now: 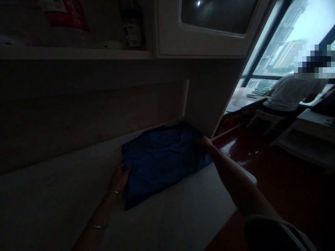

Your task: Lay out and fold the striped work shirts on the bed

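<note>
A dark blue folded cloth [162,157], perhaps a garment, lies spread on the pale counter [167,216]. At its left edge my left hand [120,178] is closed, thumb over the cloth and fingers at the border. Two thin bangles circle that wrist. My right hand [205,142] reaches to the cloth's far right end and grips it there, its fingertips partly lost in shadow. Wrinkles run across the cloth, and its near edge lies along the counter. Poor light hides finer detail.
Above the counter is a shelf [78,54] with a red packet [68,15] and a dark jar [132,31], beside a cabinet door [204,43]. A wall panel rises behind the cloth. Rightward, a person in a white top [285,92] sits at a desk by the windows.
</note>
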Tool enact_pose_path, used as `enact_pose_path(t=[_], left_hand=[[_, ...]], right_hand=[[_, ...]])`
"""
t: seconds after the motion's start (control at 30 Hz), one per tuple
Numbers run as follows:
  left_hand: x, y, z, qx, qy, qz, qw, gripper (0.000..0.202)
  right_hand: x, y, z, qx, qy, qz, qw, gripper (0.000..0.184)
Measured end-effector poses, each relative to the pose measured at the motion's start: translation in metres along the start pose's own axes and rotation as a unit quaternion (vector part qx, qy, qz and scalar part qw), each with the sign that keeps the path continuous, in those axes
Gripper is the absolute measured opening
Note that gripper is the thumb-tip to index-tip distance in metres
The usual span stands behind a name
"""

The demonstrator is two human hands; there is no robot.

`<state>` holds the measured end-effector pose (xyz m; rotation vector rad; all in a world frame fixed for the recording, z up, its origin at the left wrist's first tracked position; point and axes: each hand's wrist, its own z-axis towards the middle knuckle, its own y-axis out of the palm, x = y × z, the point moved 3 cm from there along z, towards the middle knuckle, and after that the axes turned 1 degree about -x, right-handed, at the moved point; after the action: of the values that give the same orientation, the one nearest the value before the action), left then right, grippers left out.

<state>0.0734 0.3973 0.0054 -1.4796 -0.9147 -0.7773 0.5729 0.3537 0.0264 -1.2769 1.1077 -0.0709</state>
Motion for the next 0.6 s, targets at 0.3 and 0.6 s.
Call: enact_pose_path(t=[0.3, 0.6], left_hand=[[0.020, -0.007, 0.007, 0.063, 0.023, 0.001, 0.998, 0.027], [0.027, -0.012, -0.008, 0.049, 0.003, -0.086, 0.995, 0.039]], right_hand=[[-0.005, -0.006, -0.004, 0.026, 0.061, -0.055, 0.996, 0.038], [-0.015, -0.039, -0.047, 0.071, -0.064, 0.045, 0.994, 0.032]])
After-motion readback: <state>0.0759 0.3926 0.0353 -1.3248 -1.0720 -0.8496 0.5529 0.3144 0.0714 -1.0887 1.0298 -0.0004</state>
